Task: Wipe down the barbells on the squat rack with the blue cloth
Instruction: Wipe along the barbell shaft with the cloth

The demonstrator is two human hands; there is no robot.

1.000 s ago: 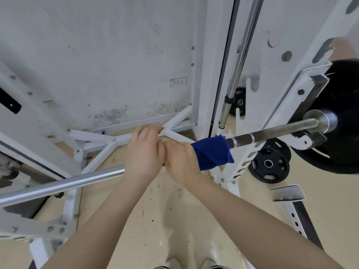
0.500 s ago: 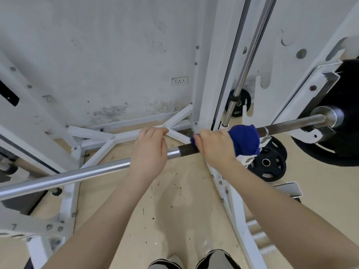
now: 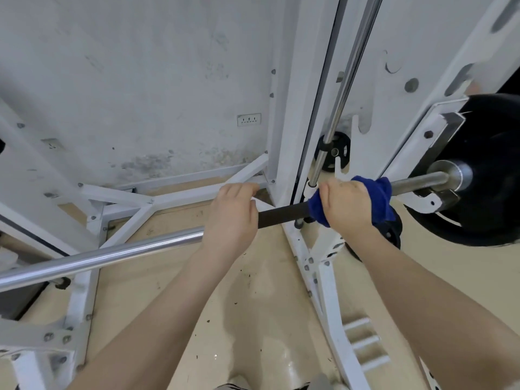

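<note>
Gripping the barbell [image 3: 282,215], both hands [image 3: 344,205] clasp blue cloth [image 3: 384,194].

This is a gym's weight area. A white steel squat rack [image 3: 284,88] with bolted uprights and floor braces carries a chrome barbell [image 3: 112,256] loaded with a black weight plate [image 3: 495,175], and more black plates [image 3: 334,153] rest low behind the frame. The floor [image 3: 253,291] is scuffed beige, against a stained white wall [image 3: 140,80] with a socket strip [image 3: 249,119].
</note>
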